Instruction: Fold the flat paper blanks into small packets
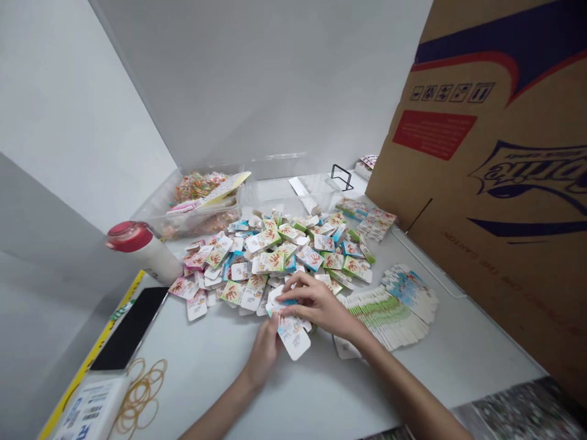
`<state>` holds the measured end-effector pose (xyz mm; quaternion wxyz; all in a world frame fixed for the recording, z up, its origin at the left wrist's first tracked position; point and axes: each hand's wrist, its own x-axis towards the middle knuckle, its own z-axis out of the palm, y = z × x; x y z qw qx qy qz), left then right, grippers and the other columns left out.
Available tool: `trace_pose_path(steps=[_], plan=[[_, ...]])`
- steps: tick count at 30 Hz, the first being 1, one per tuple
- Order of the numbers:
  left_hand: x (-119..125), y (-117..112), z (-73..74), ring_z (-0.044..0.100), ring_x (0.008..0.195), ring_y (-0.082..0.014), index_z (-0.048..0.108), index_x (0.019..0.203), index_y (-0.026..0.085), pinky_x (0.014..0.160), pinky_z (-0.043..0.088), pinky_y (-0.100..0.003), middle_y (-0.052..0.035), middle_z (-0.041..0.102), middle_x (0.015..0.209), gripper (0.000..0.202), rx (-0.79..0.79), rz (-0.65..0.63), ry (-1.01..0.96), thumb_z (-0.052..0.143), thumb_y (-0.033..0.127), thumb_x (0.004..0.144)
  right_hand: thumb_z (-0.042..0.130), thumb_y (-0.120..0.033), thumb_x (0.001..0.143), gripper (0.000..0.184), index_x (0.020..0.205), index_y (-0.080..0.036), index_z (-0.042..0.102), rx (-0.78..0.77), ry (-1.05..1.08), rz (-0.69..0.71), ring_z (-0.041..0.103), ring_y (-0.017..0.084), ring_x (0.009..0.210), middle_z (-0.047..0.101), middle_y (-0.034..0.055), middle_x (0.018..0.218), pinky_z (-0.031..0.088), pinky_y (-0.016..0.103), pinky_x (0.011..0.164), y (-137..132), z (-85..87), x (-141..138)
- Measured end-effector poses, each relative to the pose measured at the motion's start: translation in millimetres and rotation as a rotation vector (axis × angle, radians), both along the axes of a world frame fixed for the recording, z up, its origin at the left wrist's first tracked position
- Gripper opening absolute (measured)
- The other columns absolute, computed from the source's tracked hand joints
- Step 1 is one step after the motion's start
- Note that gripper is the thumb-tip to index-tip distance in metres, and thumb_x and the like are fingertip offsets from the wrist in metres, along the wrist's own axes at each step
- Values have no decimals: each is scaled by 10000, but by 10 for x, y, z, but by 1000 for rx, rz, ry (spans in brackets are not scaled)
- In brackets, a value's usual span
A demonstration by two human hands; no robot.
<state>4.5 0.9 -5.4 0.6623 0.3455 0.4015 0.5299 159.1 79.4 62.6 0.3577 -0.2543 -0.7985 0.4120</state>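
Observation:
A loose heap of small printed cards (275,256) covers the middle of the white table (321,391). My left hand (265,351) grips a small stack of these cards (293,336) from below at the heap's near edge. My right hand (316,302) rests on top of the same stack, fingers curled over the cards. A fanned row of sorted cards (389,308) lies just right of my right hand.
A large cardboard box (495,171) walls the right side. Clear plastic tubs (202,201) stand behind the heap, one with colourful bits. A red-capped bottle (142,247), a black phone (131,330) and rubber bands (142,391) sit at the left.

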Motion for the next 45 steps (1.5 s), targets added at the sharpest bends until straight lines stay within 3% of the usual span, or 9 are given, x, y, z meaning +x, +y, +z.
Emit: trace_pose_path(steps=[8,11,14,20,26,30,36,43,45], plan=[[5,18,200,561,1173,-270,578,1165,145,975,462,-376,-156,595,1247,623,-35,-45,-10,558,655,808,700,-369,812,282,1065,-246,722,33,37,-100,537,156,995,499,73,1093,461,267,824,-3,-32,-19],[-7,40,259,664,907,-270,569,1084,108,793,526,-362,-161,684,968,736,-75,-23,90,617,730,694,709,-346,807,266,1048,-235,720,25,75,-89,534,135,938,486,62,1055,461,251,795,-5,-26,-18],[-56,61,234,642,661,-214,543,1051,107,639,509,-316,-104,667,759,805,-47,-17,150,631,779,617,716,-332,803,236,1008,-215,720,38,75,-104,524,129,911,468,52,1002,452,250,787,-4,-24,-20],[-165,138,103,606,919,-216,576,1090,152,806,486,-304,-95,631,1023,600,126,28,131,627,649,757,672,-309,849,184,1009,-223,695,-36,36,-33,528,94,833,459,44,1060,447,228,735,-11,-28,-28],[-176,204,275,559,1099,-268,576,1197,152,919,457,-323,-109,622,1131,653,231,-59,193,696,587,726,652,-310,866,230,1087,-247,638,-113,45,-24,506,102,847,458,36,1056,432,225,730,-51,4,-16],[-167,186,352,559,1114,-274,569,1205,130,917,455,-315,-122,619,1152,668,272,-132,244,662,608,748,638,-299,875,176,1036,-230,630,-118,37,7,492,117,897,447,35,1040,422,227,753,-58,45,2],[-125,169,300,549,1077,-255,569,1195,123,866,455,-298,-123,608,1153,652,272,-185,236,635,611,768,615,-339,887,169,946,-187,569,-166,-31,87,472,100,825,426,25,1012,408,223,724,-54,71,14],[-146,171,301,508,646,-122,589,829,78,596,426,-222,-58,581,735,544,82,-163,350,656,610,737,491,-380,958,290,814,-137,558,-163,-18,96,464,106,812,457,31,914,382,232,736,17,60,47],[-160,174,291,502,642,-117,584,794,76,601,433,-225,-60,579,731,529,80,-149,383,668,595,733,473,-403,964,333,817,-127,590,-244,7,101,484,100,758,497,34,872,390,229,699,57,47,75]])
